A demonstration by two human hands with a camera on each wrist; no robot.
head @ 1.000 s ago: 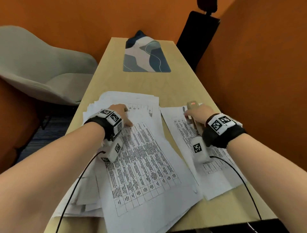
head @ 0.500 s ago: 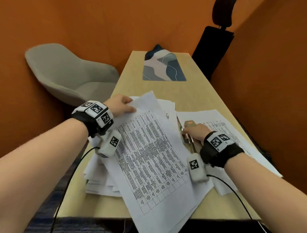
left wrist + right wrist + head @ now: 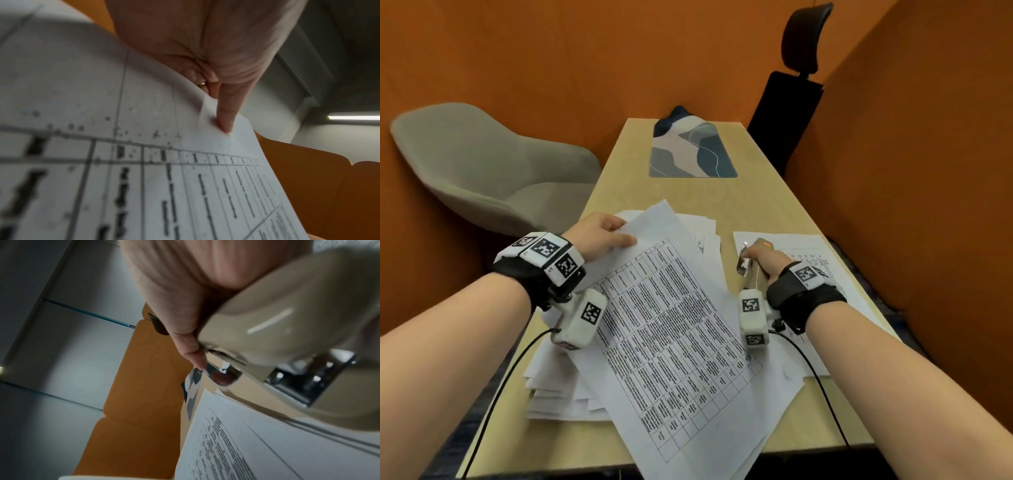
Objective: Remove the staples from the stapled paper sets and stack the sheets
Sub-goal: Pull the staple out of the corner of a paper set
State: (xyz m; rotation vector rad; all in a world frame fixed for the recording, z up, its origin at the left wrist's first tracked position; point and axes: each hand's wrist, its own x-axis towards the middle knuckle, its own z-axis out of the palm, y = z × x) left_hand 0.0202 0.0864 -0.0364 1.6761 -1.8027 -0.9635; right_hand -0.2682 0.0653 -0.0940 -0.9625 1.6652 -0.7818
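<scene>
L hand [image 3: 599, 234] pinches the far corner of the top paper set [image 3: 671, 329], thumb on the printed face, other fingers curled under; L wrist cam shows the thumb tip [image 3: 225, 120] pressing the corner w/ small creases round it. That corner is lifted, the set lies skewed over the messy pile of sheets [image 3: 558, 387] on the table's [image 3: 756, 205] left-front, its near end hanging past the front edge. R hand [image 3: 765, 262] wrapped tight round a beige stapler/remover tool [image 3: 755, 274], metal end pointing away from the person; R wrist cam: fingers closed on the body, one fingertip [image 3: 196, 360] at the chrome tip. Tool sits just over the separate sheets [image 3: 808, 250] on the right side; contact w/ paper can't tell. Staple itself not visible.
</scene>
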